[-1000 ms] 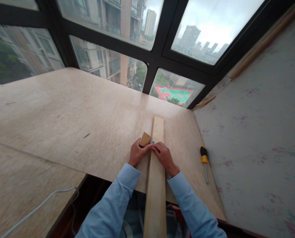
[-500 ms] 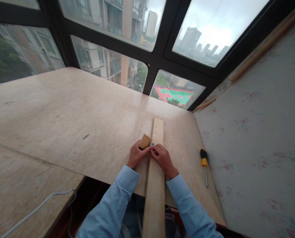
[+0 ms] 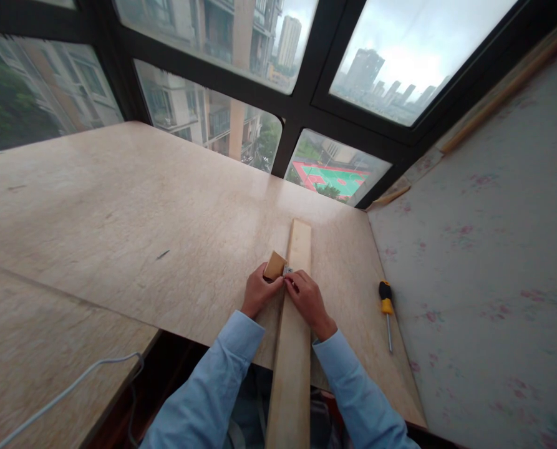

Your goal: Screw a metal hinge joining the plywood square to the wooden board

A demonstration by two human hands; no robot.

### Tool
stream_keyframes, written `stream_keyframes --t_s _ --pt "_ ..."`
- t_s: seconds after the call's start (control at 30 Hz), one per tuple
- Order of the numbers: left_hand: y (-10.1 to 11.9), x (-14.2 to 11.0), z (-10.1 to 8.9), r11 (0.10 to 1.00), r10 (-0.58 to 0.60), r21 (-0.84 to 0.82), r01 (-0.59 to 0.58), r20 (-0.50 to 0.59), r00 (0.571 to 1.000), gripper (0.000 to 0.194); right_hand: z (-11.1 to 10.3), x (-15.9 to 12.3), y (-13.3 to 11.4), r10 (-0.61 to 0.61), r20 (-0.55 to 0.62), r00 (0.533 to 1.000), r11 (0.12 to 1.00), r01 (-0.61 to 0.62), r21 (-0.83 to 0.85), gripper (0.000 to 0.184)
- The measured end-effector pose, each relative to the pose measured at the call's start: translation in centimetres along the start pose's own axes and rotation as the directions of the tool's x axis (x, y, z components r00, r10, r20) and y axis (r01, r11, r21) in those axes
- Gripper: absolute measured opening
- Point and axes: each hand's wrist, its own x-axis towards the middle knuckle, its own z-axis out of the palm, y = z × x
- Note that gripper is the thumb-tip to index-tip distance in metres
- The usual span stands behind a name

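A long pale wooden board (image 3: 290, 368) lies lengthwise on the tabletop and reaches over its front edge toward me. My left hand (image 3: 258, 290) is closed around a small tan wooden block (image 3: 275, 266), held against the board's left side. Between block and board sits a small metal fitting (image 3: 287, 270), partly hidden by fingers. Over the board, my right hand (image 3: 306, 295) pinches beside this fitting, its fingertips meeting the left thumb. Whatever lies in that pinch is too small to make out.
A yellow-and-black screwdriver (image 3: 386, 305) rests at the right, near the floral-papered wall (image 3: 484, 280). Left of the hands lies a thin dark sliver (image 3: 163, 254). A white cable (image 3: 72, 386) crosses the lower left beside a dark gap. Dark-framed windows (image 3: 301, 118) border the table's far side.
The view has shifted very slightly. Both hands keep their places at the metal fitting, a little more of which shows.
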Motion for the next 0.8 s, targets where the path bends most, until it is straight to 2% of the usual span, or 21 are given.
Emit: stream_keyframes --t_s 0.27,0.47,0.8 --pt "0.05 -0.01 -0.02 1.0 -0.009 -0.01 0.009 0.019 1.0 0.025 0.2 -0.39 0.07 0.046 -0.031 0.998 0.997 -0.045 0.056 0.019" --pt "0.08 -0.07 -0.08 0.999 -0.009 -0.039 0.01 0.027 1.0 0.028 0.27 -0.34 0.31 -0.016 -0.028 0.999 1.0 0.016 0.003 0.019" --pt "-0.19 -0.32 -0.19 0.998 -0.006 -0.068 0.008 0.037 0.999 0.032 0.39 -0.26 0.83 -0.015 -0.068 0.998 0.996 0.021 0.087 0.01"
